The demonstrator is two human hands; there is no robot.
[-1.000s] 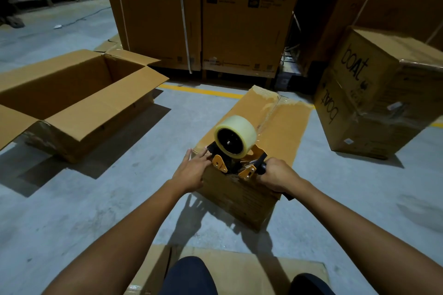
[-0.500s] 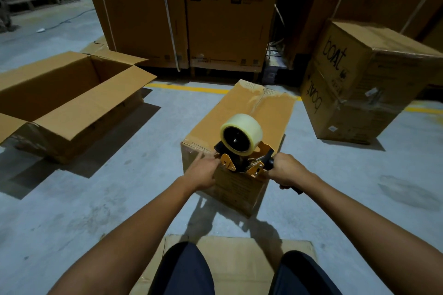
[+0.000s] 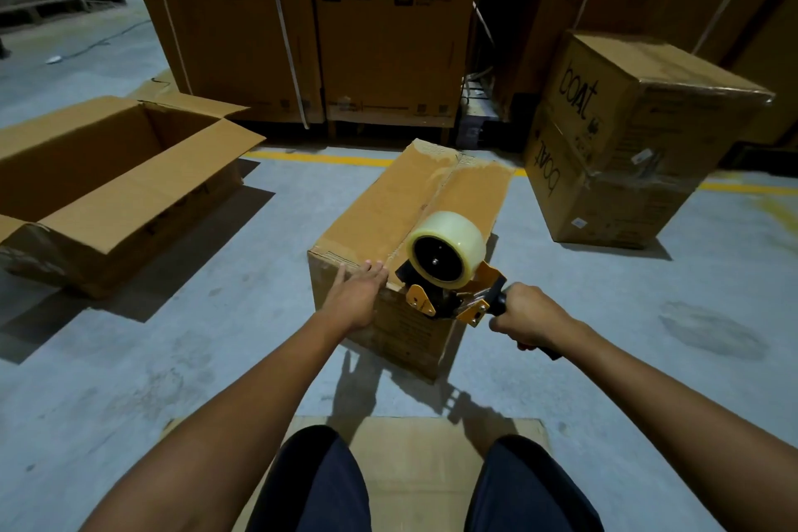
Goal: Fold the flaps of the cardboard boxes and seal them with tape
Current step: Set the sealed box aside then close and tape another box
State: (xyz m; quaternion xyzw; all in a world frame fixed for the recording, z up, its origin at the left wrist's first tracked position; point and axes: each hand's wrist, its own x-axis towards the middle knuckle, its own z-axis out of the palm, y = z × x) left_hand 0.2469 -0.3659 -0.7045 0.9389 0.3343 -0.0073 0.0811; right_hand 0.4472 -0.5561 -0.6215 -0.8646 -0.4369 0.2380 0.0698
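— From the head camera, which way does it lie?

— The long, closed brown cardboard box (image 3: 380,212) stands on the grey concrete floor (image 3: 207,359), straight ahead of the person's knees. Its long axis runs away from them toward the tall stacked cartons. The centre seam (image 3: 432,203) between the folded flaps runs the same way.

— And the tool?

— The orange-and-black tape dispenser (image 3: 447,274), with its roll of clear tape, sits at the near end of that box, at the top edge and about on the seam line. The right hand (image 3: 529,315) is wrapped tight round its black handle, just off the box's near right corner.

— So the box lies forward of the grip?

— Forward and a little to the left, with nearly all its length beyond the roll. I'd judge the stroke has to follow the seam, but whether it goes outward or down over the near face I can't tell.

— The other hand?

— The left hand (image 3: 354,298) is the nearer one. Its fingers are straight and laid over the near top edge just left of the dispenser, its palm is against the front face, and it grasps nothing.

— Anything else about?

— A second brown carton (image 3: 142,203), flaps open, lies well apart on the left.
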